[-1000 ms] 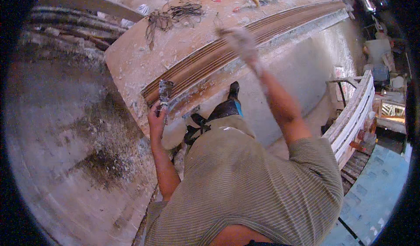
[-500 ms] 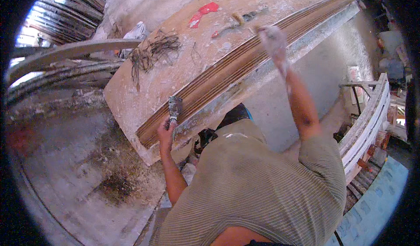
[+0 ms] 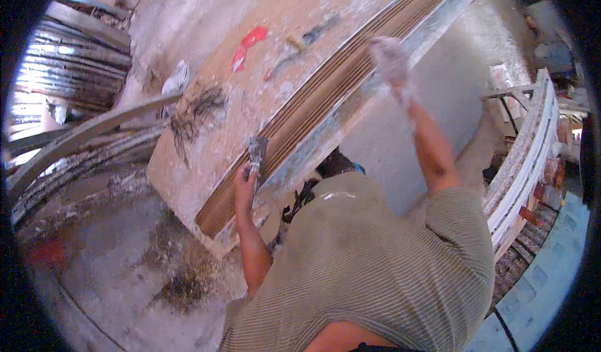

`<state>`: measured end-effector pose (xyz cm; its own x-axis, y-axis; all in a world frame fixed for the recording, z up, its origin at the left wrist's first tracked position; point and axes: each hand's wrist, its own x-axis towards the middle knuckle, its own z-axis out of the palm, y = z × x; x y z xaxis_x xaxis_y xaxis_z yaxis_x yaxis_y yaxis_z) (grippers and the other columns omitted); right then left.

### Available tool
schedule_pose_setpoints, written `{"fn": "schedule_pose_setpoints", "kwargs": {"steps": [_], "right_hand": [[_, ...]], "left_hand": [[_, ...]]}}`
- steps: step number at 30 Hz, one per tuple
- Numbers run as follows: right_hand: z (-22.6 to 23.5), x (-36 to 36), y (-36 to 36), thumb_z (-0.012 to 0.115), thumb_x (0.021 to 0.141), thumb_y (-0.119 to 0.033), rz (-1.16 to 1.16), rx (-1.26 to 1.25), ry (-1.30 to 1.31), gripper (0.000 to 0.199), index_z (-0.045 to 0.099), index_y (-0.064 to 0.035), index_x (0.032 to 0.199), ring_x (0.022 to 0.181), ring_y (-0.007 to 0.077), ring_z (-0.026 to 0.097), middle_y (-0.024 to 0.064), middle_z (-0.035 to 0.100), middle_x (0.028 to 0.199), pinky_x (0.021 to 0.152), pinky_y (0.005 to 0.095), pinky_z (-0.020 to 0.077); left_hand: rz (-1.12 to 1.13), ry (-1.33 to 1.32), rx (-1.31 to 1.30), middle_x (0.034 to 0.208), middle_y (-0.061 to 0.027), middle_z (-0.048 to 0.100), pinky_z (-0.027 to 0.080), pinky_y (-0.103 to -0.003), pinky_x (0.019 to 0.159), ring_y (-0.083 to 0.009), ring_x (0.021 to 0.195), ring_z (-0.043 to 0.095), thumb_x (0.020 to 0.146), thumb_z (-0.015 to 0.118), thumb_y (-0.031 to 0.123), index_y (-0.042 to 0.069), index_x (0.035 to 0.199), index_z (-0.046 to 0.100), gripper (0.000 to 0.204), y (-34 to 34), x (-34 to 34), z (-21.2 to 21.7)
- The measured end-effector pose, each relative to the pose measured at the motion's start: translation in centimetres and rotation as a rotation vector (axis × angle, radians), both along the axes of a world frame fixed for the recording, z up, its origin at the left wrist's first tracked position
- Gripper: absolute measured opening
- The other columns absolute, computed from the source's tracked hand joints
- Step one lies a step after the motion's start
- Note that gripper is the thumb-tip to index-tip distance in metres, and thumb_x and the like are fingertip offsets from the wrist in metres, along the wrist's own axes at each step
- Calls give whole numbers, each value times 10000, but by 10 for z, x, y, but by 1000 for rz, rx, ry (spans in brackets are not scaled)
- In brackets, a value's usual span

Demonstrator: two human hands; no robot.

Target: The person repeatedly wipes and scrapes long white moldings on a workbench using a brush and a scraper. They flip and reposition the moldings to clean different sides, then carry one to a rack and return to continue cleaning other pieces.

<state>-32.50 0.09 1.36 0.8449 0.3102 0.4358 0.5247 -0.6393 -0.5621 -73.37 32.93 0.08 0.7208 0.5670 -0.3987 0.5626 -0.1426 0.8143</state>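
My left hand (image 3: 246,180) is closed round the handle of a putty knife (image 3: 256,148). Its blade points away from me, over the near-left part of a long brown mould (image 3: 313,117) with parallel grooves. Farther along the same mould is my right hand (image 3: 389,61), coated in white and smeared by motion. Its fingers are too blurred to read, and I cannot make out whether they hold anything. The mould lies slantwise along the near edge of a plaster-spotted board (image 3: 188,186).
On the board lie a tangle of dark fibres (image 3: 197,111), a red scrap (image 3: 249,45) and a brush (image 3: 295,42). Curved strips (image 3: 94,123) stand at the left. A white curved frame (image 3: 532,164) is at the right, beside a light-blue surface (image 3: 532,283).
The view has shifted, so the board sits farther left in the picture. My right hand has moved along the mould, away from the brush. My left hand still grips the putty knife, slightly farther up the mould.
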Motion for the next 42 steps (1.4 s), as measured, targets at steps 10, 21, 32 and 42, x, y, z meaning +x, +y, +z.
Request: {"fn": "schedule_pose_setpoints", "kwargs": {"steps": [10,21,32,42], "right_hand": [[-3,-35,95,621,840,-216,353,2,583,181,691,-88,947,914,276,659,132,680,905,762,376,532],[21,-104,34,686,802,-202,690,202,555,163,705,-103,930,825,214,659,82,693,863,790,363,516],[20,221,-135,626,829,-201,20,-98,13,177,704,-92,945,881,275,646,136,680,931,798,411,500],[-22,216,-60,556,806,-273,343,-226,426,262,716,-79,879,851,347,661,172,685,874,793,420,521]], "left_hand": [[-29,-111,95,1065,-87,650,470,-306,873,-178,961,611,880,614,35,-25,1217,573,345,-29,5,6],[-52,-151,10,1079,-83,648,453,-307,900,-165,992,598,869,633,62,-20,1194,596,338,-69,37,-26],[83,-111,-58,1056,-55,647,448,-279,871,-142,959,590,901,620,96,-26,1203,591,327,-167,180,-12],[75,-33,-29,1079,-72,648,447,-280,878,-150,992,594,888,631,78,-39,1252,557,389,-215,279,7]]}}
